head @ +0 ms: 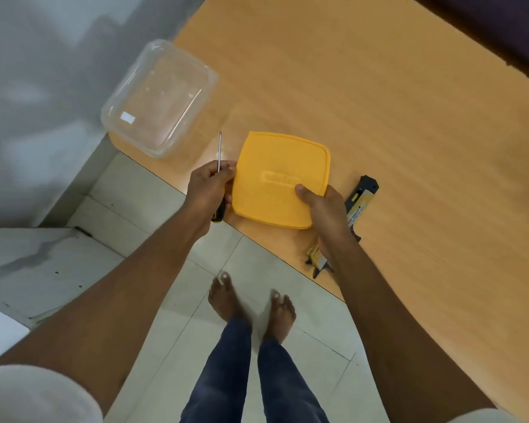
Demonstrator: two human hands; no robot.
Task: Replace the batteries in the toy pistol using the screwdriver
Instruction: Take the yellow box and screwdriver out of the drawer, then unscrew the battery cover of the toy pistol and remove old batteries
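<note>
the pistol lies flat on the table, just beyond the right hand's knuckles and partly hidden under that wrist, with its black muzzle end pointing away from the person and its grip end toward the table edge. it looks like a light, stiff plastic shell, probably a bit slick on its printed side and not fragile. a good hold is likely around the body near the grip, flat side down, so the battery cover faces up for the tool; where that cover sits cannot be told here.

the right hand pinches the near corner of the yellow lid, with the thumb on top and the fingers tucked beneath. the left hand is clenched around the screwdriver, its thin shaft jutting up past the fingertips and the black-and-yellow handle poking out below the palm. those same fingertips touch the lid's left edge.

farther off the left fingers, an uncovered clear tub sits at the table corner and overhangs it a little. no batteries are visible. the pistol appears untouched, so the swap has likely not begun.
</note>
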